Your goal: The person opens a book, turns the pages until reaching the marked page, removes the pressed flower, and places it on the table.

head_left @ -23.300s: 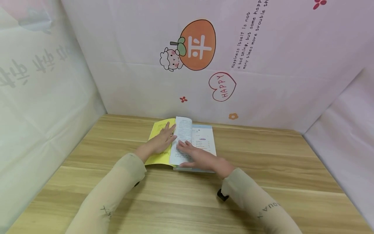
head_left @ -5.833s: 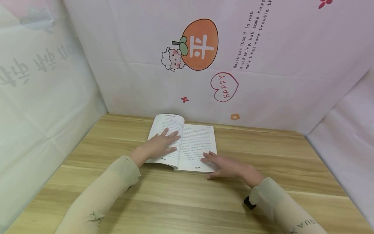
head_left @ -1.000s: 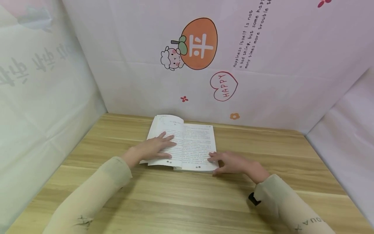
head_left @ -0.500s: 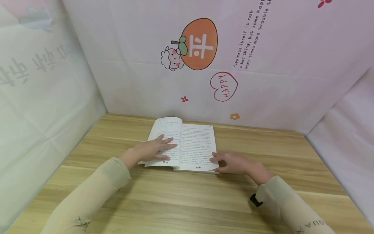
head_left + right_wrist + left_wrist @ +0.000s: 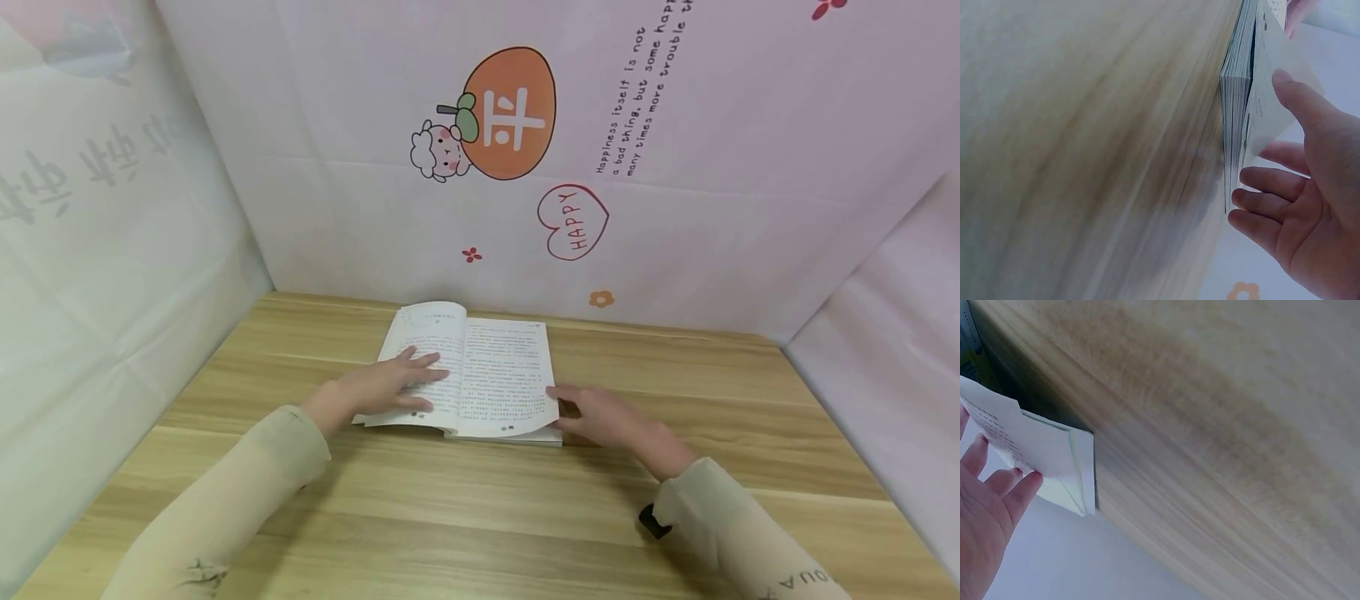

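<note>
An open book (image 5: 487, 350) with printed white pages lies on the wooden table, against the back wall. My left hand (image 5: 390, 385) rests on its left-hand page with the fingers spread and fairly straight. In the left wrist view, fingertips of the left hand (image 5: 997, 506) touch the printed page (image 5: 1035, 440). At the book's right edge, my right hand (image 5: 600, 417) pinches the lower outer part of the right-hand page (image 5: 506, 392), which bows up off the pages beneath. Seen from the right wrist, the thumb is on one side of the lifted page (image 5: 1282, 53) and a finger behind it.
The wooden table (image 5: 480, 517) extends in front and to both sides. A white printed sheet (image 5: 360, 225) forms the back wall right behind the book, with similar sheets at left and right. A black wrist device (image 5: 654, 521) shows at the right cuff.
The book went from its yellow inside cover to inner pages. Over the last second, my right hand has raised the right-hand page's lower corner; the left hand has shifted slightly left.
</note>
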A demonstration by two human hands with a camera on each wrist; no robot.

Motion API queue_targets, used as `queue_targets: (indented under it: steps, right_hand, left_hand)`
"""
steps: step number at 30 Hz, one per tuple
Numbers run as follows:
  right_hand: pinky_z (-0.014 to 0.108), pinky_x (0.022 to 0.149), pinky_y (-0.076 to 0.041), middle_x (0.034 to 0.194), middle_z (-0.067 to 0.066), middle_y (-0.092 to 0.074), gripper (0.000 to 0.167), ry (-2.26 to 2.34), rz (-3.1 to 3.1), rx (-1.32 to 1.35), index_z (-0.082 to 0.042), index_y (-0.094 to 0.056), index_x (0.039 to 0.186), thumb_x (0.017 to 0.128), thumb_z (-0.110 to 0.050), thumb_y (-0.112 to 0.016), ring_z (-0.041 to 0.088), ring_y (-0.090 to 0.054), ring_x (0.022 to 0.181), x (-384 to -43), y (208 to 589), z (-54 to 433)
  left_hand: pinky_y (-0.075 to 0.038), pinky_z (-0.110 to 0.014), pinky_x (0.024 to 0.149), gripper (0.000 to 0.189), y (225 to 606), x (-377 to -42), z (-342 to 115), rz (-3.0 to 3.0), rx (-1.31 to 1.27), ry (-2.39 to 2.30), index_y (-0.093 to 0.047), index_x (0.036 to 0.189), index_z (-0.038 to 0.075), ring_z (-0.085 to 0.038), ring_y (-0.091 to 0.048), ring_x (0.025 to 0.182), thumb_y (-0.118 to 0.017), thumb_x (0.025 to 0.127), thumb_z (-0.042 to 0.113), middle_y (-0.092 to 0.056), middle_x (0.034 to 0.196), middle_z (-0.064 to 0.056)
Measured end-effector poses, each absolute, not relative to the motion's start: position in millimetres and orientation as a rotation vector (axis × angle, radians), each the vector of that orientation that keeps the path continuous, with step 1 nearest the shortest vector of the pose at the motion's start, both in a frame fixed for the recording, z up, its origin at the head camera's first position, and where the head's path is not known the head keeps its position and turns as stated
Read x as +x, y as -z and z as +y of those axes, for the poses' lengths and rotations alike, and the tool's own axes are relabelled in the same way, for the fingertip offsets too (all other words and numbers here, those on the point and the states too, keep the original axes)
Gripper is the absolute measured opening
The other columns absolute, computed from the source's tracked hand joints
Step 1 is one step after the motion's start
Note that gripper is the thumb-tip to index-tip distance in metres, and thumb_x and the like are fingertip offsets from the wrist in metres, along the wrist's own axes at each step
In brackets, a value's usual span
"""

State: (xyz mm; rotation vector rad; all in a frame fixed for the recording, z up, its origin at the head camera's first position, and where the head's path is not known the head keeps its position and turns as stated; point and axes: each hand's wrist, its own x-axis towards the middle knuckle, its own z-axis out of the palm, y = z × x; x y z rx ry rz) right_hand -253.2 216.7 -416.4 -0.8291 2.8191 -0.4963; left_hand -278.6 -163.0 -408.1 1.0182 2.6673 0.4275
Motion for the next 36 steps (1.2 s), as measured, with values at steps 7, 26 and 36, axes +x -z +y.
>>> queue_targets:
  steps: [7, 26, 36]
  right_hand:
    - [0.05, 0.104, -0.049, 0.15, 0.022, -0.05, 0.067, 0.547, 2.861, -0.837, 0.002, -0.049, 0.15, 0.098, -0.033, -0.073, 0.032, -0.058, 0.128, -250.9, 415.2, 213.2]
    - [0.049, 0.118, -0.031, 0.168, 0.016, -0.019, 0.085, 0.605, 2.779, -0.951, -0.002, -0.023, 0.162, 0.1, -0.038, -0.069, 0.031, -0.026, 0.151, -248.9, 423.3, 193.8]
    - [0.047, 0.118, -0.031, 0.169, 0.01, -0.015, 0.077, 0.678, 2.687, -1.059, -0.006, -0.026, 0.162, 0.102, -0.037, -0.064, 0.028, -0.025, 0.151, -244.4, 420.4, 172.1]
  left_hand:
    - [-0.023, -0.059, 0.119, 0.068, 406.5, -278.8, -165.0, 2.66, 0.983, -0.488, -0.047, 0.156, 0.017, -0.041, -0.009, 0.155, -0.065, 0.099, 0.048, -0.025, 0.168, -0.008]
    - [-0.032, -0.058, 0.116, 0.074, 409.4, -276.5, -161.5, 2.684, 0.896, -0.437, -0.047, 0.155, 0.018, -0.035, -0.016, 0.155, -0.068, 0.094, 0.055, -0.027, 0.168, -0.002]
    - [-0.027, -0.057, 0.119, 0.066, 406.2, -276.0, -161.0, 2.68, 0.921, -0.487, -0.048, 0.153, 0.015, -0.038, -0.018, 0.154, -0.066, 0.099, 0.049, -0.029, 0.167, -0.005]
